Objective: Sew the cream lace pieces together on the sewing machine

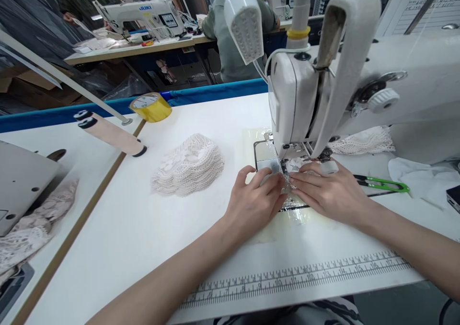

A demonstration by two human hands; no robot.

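Observation:
A small piece of white lace (296, 164) lies under the presser foot of the white sewing machine (293, 104), mostly covered by fingers. My left hand (256, 199) is bent at the knuckles, its fingertips pressed together at the left edge of the lace on the needle plate. From the other side my right hand (332, 193) holds the lace down, fingers close together beside the presser foot. A white band wraps one right finger. To the left sits a stack of white lace pieces (190, 164), apart from both hands.
Green-handled thread snips (390, 185) and a white cloth (424, 179) lie right. More lace (364, 142) rests behind the needle area. A yellow tape roll (153, 107) and a thread cone (111, 135) are at left. A printed ruler (294, 279) runs along the front edge; a person (233, 42) sits beyond.

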